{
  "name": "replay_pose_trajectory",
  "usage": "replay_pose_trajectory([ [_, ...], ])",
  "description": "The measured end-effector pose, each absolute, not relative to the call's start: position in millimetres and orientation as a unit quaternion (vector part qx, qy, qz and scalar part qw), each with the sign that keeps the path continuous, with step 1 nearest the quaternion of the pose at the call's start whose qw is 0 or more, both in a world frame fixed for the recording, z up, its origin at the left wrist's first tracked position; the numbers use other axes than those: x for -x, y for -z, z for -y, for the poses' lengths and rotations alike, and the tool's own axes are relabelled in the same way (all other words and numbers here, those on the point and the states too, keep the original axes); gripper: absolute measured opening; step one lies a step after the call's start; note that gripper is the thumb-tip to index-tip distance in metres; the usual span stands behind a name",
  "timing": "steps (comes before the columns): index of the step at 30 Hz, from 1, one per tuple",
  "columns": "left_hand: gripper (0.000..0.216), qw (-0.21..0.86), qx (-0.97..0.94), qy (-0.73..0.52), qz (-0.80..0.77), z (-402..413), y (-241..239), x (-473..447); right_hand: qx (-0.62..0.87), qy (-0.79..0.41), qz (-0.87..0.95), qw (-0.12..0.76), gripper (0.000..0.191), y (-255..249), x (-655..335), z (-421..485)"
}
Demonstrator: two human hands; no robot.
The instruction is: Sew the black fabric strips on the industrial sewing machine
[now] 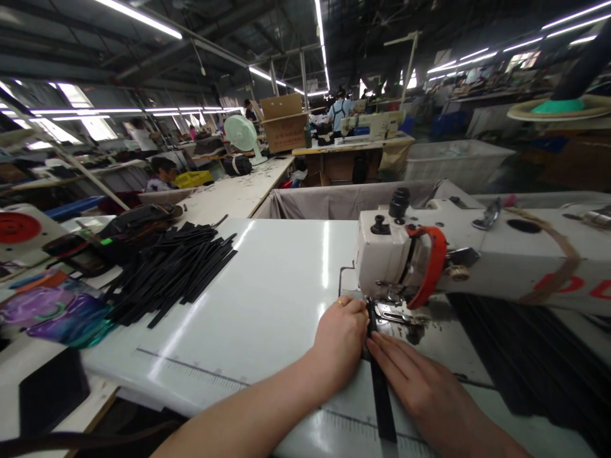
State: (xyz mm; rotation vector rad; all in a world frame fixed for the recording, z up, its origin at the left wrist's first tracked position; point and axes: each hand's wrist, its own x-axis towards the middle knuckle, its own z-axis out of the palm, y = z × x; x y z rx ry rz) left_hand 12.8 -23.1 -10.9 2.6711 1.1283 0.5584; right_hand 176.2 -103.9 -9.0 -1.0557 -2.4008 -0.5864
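A narrow black strap (pixel 382 397) lies on the white table (pixel 267 292) and runs under the presser foot of a white sewing machine (pixel 477 254). My left hand (pixel 341 340) is curled, fingers closed on the strap's left edge just before the foot, a ring on one finger. My right hand (pixel 420 381) lies flat on the table, fingers stretched out and pressing the strap's right side. An orange guard (pixel 432 264) curves over the needle area.
A pile of several black strips (pixel 176 270) lies at the left of the table. Purple bags (pixel 57 312) and dark items sit further left. Dark fabric (pixel 534 356) hangs to the right. A fan (pixel 242 135), cardboard box (pixel 285 122) and other workers are behind.
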Motion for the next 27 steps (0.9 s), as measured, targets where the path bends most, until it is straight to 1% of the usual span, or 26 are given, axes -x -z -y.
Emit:
replay_pose_trajectory([
  [3, 0.027, 0.088, -0.896, -0.2, -0.386, 23, 6, -14, 0.398, 0.21, 0.865, 0.22, 0.049, 10, -176, 100],
  [8, 0.024, 0.142, -0.877, -0.248, -0.386, 21, 3, -11, 0.401, 0.184, 0.864, 0.244, 0.044, 7, -181, 95],
  [13, 0.021, 0.162, -0.869, -0.255, -0.392, 22, 1, -11, 0.391, 0.059, 0.877, 0.274, 0.031, -6, -186, 97],
  [15, 0.02, 0.16, -0.87, -0.249, -0.394, 22, 0, -11, 0.38, 0.019, 0.881, 0.282, 0.03, -10, -187, 98],
  [18, 0.02, 0.16, -0.87, -0.244, -0.397, 22, 0, -10, 0.371, -0.009, 0.884, 0.283, 0.029, -12, -188, 97],
  [21, 0.017, 0.168, -0.869, -0.245, -0.395, 22, 0, -9, 0.382, 0.0, 0.88, 0.284, 0.026, -9, -189, 93],
  [24, 0.016, 0.17, -0.871, -0.239, -0.393, 22, -1, -9, 0.387, 0.036, 0.874, 0.293, 0.029, -5, -191, 88],
  [27, 0.017, 0.165, -0.876, -0.23, -0.391, 21, -2, -10, 0.398, 0.074, 0.87, 0.281, 0.032, -1, -192, 83],
])
